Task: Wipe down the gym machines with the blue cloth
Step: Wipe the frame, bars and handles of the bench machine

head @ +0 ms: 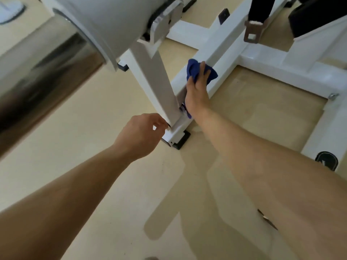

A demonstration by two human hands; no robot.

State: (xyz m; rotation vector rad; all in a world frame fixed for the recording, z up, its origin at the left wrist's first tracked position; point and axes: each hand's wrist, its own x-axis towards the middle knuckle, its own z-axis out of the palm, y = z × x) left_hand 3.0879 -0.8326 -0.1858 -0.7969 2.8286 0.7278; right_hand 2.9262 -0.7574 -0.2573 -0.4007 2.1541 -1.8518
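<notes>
**While the cloth works the low rail, most of the machine waits**

As the right hand [197,91] presses the blue cloth [195,69] flat against the white base rail [225,53], fingers spread over the bunched fabric, the left hand [142,134] hovers by the rail's near end [173,136], loosely curled and holding nothing. Only this floor-level bar looks in hand. By my reckoning the angled post [154,76], the big white housing [116,25] and the far crossbar [281,72] remain; whether they are already wiped, I cannot tell.
</notes>
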